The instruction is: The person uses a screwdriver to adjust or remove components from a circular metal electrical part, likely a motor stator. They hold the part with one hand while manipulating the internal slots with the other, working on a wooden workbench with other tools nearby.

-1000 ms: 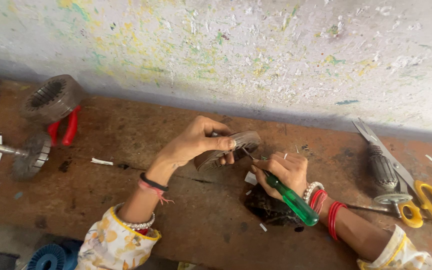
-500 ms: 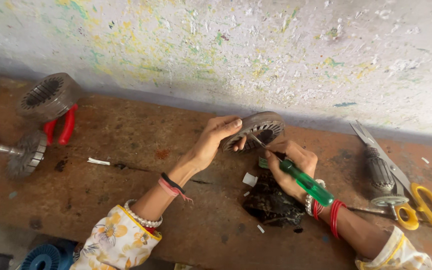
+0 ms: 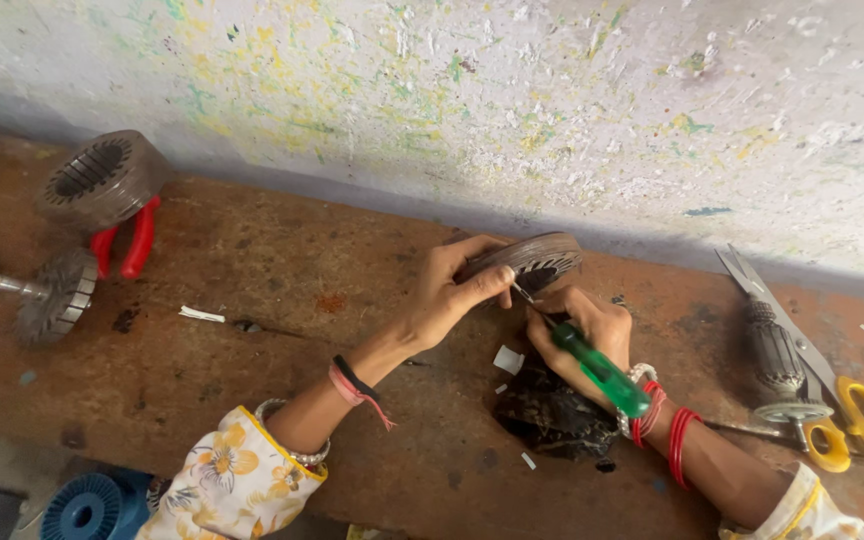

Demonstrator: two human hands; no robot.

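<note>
At frame centre, above the brown desk (image 3: 252,300), a round metal stator (image 3: 532,257) is gripped by its rim in the left hand (image 3: 447,295); it looks heavy, rigid. The green-handled screwdriver (image 3: 592,362) is clenched in the right hand (image 3: 582,335), tip at the slots.

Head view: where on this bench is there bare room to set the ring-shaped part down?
Widest bare patch: bench top between the red-handled pliers and the left hand, apart from a white scrap. Crowded around the right hand with its green screwdriver: dark debris pile, then a rotor and yellow scissors farther right.
</note>
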